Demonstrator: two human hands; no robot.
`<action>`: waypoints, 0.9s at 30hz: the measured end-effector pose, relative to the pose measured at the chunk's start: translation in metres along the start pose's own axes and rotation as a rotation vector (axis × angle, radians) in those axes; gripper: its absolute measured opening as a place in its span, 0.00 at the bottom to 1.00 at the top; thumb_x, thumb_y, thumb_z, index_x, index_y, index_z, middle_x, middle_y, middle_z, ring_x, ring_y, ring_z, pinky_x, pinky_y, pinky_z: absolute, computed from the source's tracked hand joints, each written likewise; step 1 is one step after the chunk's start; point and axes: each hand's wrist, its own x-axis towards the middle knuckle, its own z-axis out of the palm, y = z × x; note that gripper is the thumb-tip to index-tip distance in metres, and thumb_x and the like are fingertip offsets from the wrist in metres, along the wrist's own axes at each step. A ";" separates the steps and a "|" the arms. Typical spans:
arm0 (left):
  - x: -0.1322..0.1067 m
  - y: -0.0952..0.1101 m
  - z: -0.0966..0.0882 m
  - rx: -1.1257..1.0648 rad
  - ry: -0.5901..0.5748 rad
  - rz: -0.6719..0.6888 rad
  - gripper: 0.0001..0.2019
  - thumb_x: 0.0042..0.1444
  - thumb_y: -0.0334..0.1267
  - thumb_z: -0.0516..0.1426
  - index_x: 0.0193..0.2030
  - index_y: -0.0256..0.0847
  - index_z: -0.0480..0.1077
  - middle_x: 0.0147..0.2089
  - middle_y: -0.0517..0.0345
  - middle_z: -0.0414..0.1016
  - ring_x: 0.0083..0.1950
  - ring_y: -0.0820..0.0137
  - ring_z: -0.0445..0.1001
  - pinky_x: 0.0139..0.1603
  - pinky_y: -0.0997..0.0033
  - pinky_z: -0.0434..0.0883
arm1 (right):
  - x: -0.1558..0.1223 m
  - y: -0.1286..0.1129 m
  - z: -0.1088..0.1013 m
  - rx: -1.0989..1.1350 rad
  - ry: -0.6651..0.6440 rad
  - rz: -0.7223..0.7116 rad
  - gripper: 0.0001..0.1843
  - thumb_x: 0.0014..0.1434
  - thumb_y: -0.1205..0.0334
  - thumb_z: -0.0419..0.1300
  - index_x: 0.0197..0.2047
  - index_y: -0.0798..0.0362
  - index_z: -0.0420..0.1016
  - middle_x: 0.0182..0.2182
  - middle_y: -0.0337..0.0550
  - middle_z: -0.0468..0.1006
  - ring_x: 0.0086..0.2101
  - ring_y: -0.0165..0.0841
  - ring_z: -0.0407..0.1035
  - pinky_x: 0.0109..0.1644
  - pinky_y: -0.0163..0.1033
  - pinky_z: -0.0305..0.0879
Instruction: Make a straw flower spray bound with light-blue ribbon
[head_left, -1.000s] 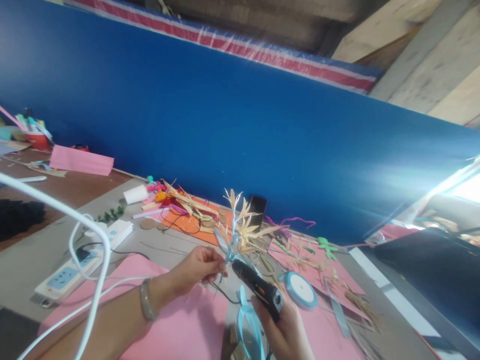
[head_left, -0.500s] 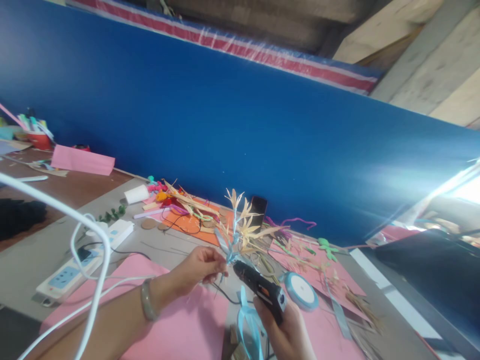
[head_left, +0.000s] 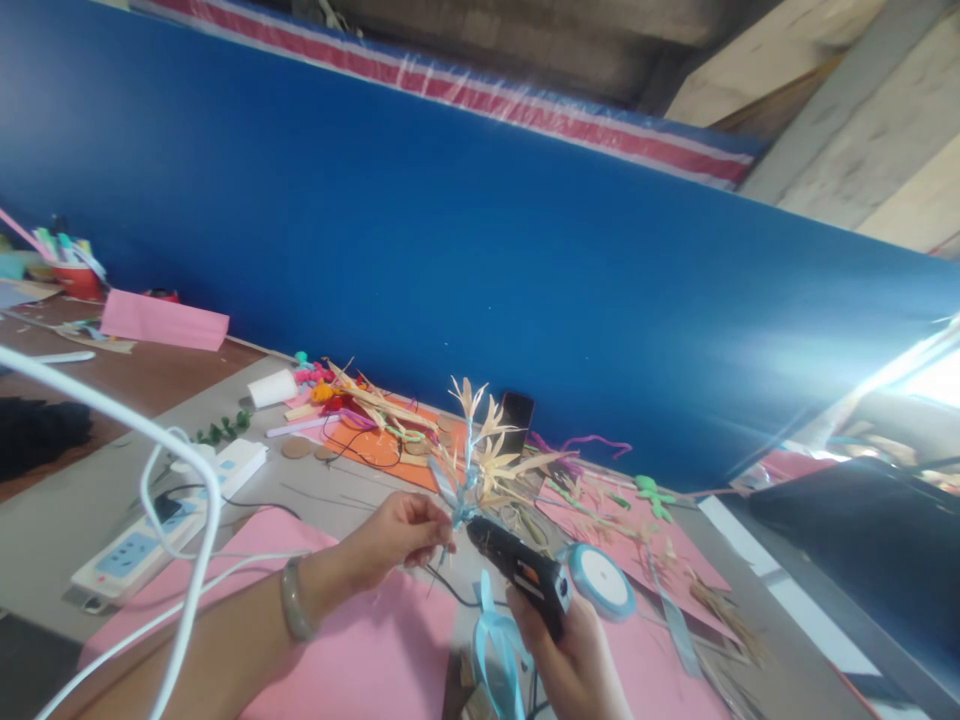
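Note:
Pinched between the fingers of my left hand (head_left: 409, 535) is the lower stem of a straw flower spray (head_left: 491, 460), its pale pointed petals fanning upward and its stem wrapped in light blue ribbon. My right hand (head_left: 566, 650) is closed around a black hot glue gun (head_left: 521, 570). The gun's nozzle points left, close to the blue-wrapped stem; whether it touches I cannot tell. A loop of light blue ribbon (head_left: 496, 650) hangs below, left of the right hand. Just beyond that hand lies a ribbon spool (head_left: 602, 580).
A white power strip (head_left: 169, 530) and a looping white cable (head_left: 214, 500) occupy the left. Pink paper (head_left: 367, 650) lies under my hands. Craft scraps (head_left: 375, 410) and an upright phone (head_left: 517, 415) stand near the blue partition (head_left: 450, 230). A green figure (head_left: 654, 497) lies at right.
The glue gun and my right hand have shifted very slightly upward near the stem. My left hand and the flower spray stay almost in place.

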 end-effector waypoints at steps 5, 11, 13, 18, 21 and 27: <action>0.001 0.000 0.000 0.012 0.017 0.006 0.18 0.41 0.46 0.70 0.26 0.35 0.70 0.24 0.56 0.78 0.16 0.82 0.59 0.17 0.78 0.48 | -0.002 0.004 0.000 0.010 0.007 0.022 0.20 0.63 0.47 0.55 0.29 0.55 0.72 0.18 0.34 0.60 0.19 0.27 0.52 0.20 0.31 0.54; 0.001 -0.002 -0.001 0.013 0.009 0.000 0.17 0.42 0.45 0.70 0.27 0.35 0.70 0.24 0.56 0.78 0.16 0.82 0.60 0.17 0.78 0.49 | -0.002 0.000 0.001 0.029 -0.003 0.007 0.19 0.63 0.49 0.55 0.30 0.55 0.72 0.18 0.33 0.58 0.19 0.26 0.51 0.20 0.30 0.53; 0.001 -0.002 -0.002 0.018 0.007 0.001 0.17 0.42 0.45 0.70 0.26 0.35 0.70 0.24 0.56 0.78 0.16 0.82 0.60 0.17 0.78 0.50 | -0.002 0.000 0.002 0.035 0.001 0.011 0.19 0.63 0.48 0.55 0.31 0.55 0.73 0.18 0.33 0.58 0.19 0.26 0.51 0.19 0.30 0.53; 0.001 -0.001 -0.001 0.026 0.019 0.003 0.18 0.40 0.45 0.71 0.26 0.36 0.70 0.23 0.56 0.78 0.15 0.81 0.60 0.16 0.78 0.50 | -0.002 0.006 0.004 0.021 0.024 0.027 0.20 0.63 0.47 0.56 0.31 0.56 0.74 0.18 0.33 0.59 0.19 0.27 0.52 0.19 0.31 0.53; 0.002 -0.002 -0.001 0.036 0.040 0.009 0.17 0.39 0.44 0.71 0.27 0.36 0.71 0.23 0.57 0.78 0.15 0.81 0.61 0.17 0.78 0.50 | -0.003 0.006 0.005 0.038 0.060 0.023 0.20 0.63 0.46 0.56 0.30 0.55 0.73 0.16 0.33 0.60 0.18 0.27 0.53 0.19 0.31 0.55; 0.004 -0.004 -0.004 0.049 0.037 0.024 0.16 0.43 0.46 0.69 0.27 0.35 0.72 0.25 0.56 0.78 0.16 0.81 0.62 0.17 0.77 0.49 | -0.021 -0.005 -0.001 0.042 0.210 -0.061 0.17 0.62 0.45 0.56 0.36 0.50 0.75 0.21 0.40 0.71 0.20 0.34 0.66 0.24 0.36 0.67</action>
